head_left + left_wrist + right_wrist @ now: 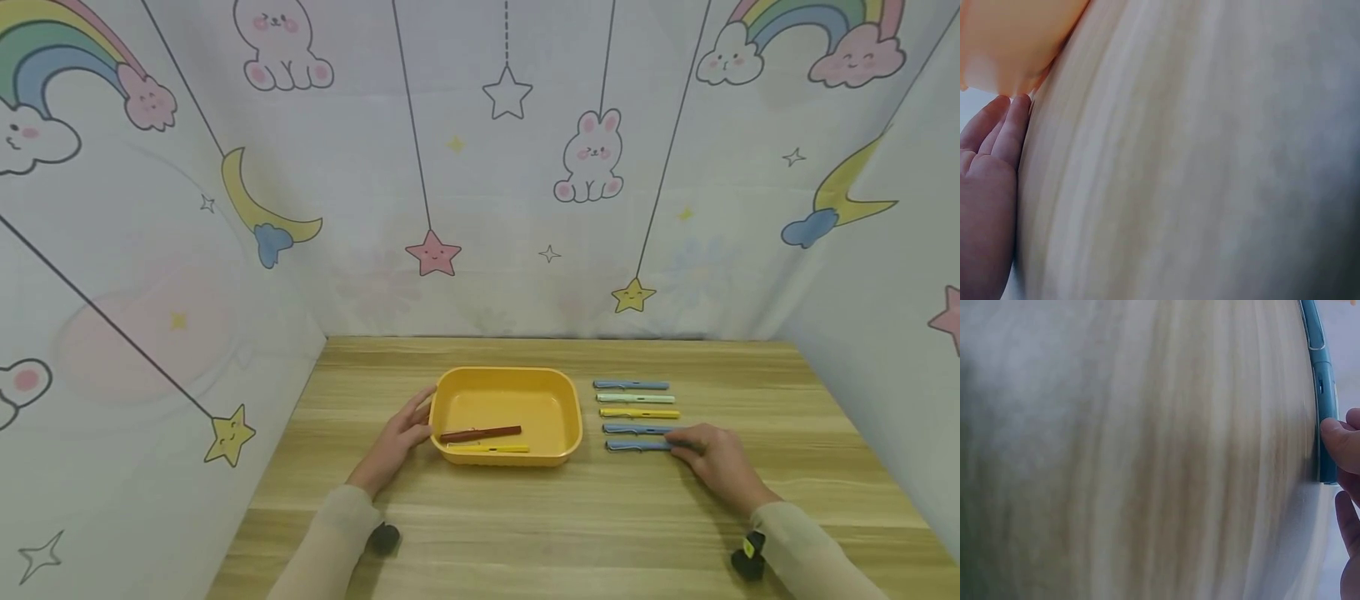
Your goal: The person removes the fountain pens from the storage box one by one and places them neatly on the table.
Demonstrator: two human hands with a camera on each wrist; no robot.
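Note:
A yellow plastic box (pixel 506 457) stands on the table with a dark red pen (pixel 480 434) and a yellow pen (pixel 487 449) lying in its front part. My left hand (pixel 393 446) touches the box's left side with fairly straight fingers; the left wrist view shows the fingertips against the wall of the box (pixel 1016 37). To the right, my right hand (pixel 723 467) pinches the end of the nearest blue pen (pixel 637 447). In the right wrist view, the thumb (pixel 1338 440) lies on that blue pen (pixel 1324 394). The other fingers are partly hidden.
Behind the held pen, in a row, lie another blue pen (pixel 633 429), a yellow pen (pixel 637 413), a pale green pen (pixel 635 398) and a farther blue pen (pixel 632 385). Patterned cloth walls (pixel 480 192) enclose the wooden table (pixel 525 533) at the back and sides.

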